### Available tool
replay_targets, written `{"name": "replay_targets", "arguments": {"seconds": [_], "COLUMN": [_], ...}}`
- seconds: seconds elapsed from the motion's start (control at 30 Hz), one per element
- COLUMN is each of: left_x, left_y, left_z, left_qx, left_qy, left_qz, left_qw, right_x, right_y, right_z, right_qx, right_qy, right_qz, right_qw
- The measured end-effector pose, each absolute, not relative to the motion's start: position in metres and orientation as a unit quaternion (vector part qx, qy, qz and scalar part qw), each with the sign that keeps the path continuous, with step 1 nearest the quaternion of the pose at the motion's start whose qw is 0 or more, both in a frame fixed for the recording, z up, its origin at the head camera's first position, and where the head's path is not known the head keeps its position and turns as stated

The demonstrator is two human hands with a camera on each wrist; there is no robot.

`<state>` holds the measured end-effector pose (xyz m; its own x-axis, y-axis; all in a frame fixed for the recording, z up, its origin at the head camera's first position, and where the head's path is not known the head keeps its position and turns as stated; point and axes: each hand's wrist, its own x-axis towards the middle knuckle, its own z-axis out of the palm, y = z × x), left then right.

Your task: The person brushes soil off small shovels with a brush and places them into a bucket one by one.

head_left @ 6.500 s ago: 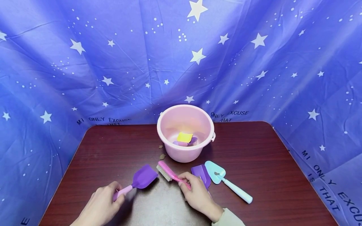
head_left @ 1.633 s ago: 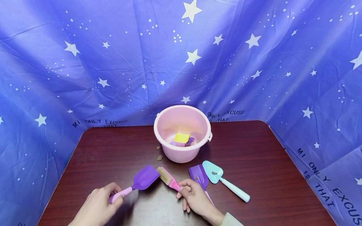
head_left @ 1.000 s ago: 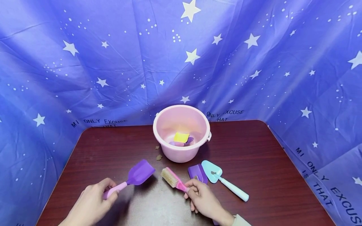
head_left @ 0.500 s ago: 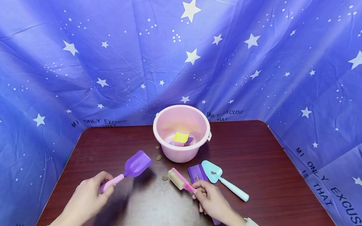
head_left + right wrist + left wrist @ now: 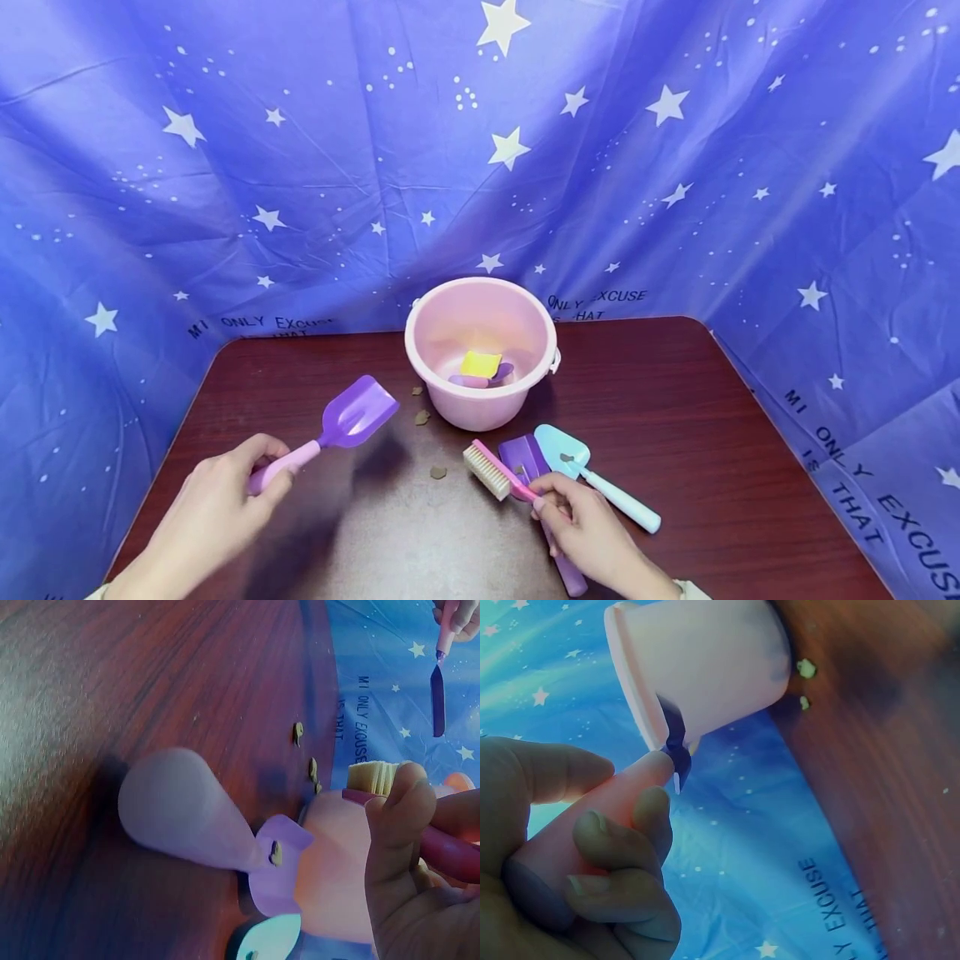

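L hand (image 5: 217, 500) has its fingers wrapped round the pink handle of a purple shovel (image 5: 360, 410), blade up off the table w/ its shadow beneath; no bit shows on it. R hand (image 5: 585, 529) pinches the pink brush (image 5: 495, 471) by its handle, thumb vs fingers, bristles facing left.

Btwn the tools, a leaf-like brown bit (image 5: 438, 472) lies loose on the table (image 5: 637, 367), nearer the brush; two more sit farther back, just beside the bucket (image 5: 480, 412). Prob. mid-sweep, i.e. getting bits onto the shovel — this one not yet aboard. Next move, I'd say: shovel down, front edge flat on the wood by the bit, then short brush strokes toward it.

Farther out: purple scoop (image 5: 522, 454) lies partly behind R hand, blue trowel (image 5: 621, 502) beside it, each w/ a bit on its blade. Bucket's upright, yellow piece (image 5: 481, 364) + purple items inside.
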<state>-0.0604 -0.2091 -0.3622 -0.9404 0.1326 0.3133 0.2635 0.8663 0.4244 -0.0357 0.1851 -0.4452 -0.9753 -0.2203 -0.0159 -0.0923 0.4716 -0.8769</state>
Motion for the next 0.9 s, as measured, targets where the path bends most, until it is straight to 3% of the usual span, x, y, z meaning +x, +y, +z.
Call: {"name": "replay_targets", "arguments": {"seconds": [0.53,0.9], "left_x": [-0.082,-0.097], "left_y": [-0.197,-0.179], "left_z": [-0.322,-0.317], "left_qx": [-0.157,-0.17], "left_qy": [-0.945,-0.941], "left_qz": [-0.221,-0.244], "left_qw": [0.184,0.163], "right_x": [-0.035,-0.036], "right_y": [0.211,0.221], "right_z": [-0.441,-0.436], "right_qx": [-0.051,-0.018], "right_qy": [0.863,0.87], "right_qz": [-0.5,-0.491], "right_qw": [0.047,0.043]}}
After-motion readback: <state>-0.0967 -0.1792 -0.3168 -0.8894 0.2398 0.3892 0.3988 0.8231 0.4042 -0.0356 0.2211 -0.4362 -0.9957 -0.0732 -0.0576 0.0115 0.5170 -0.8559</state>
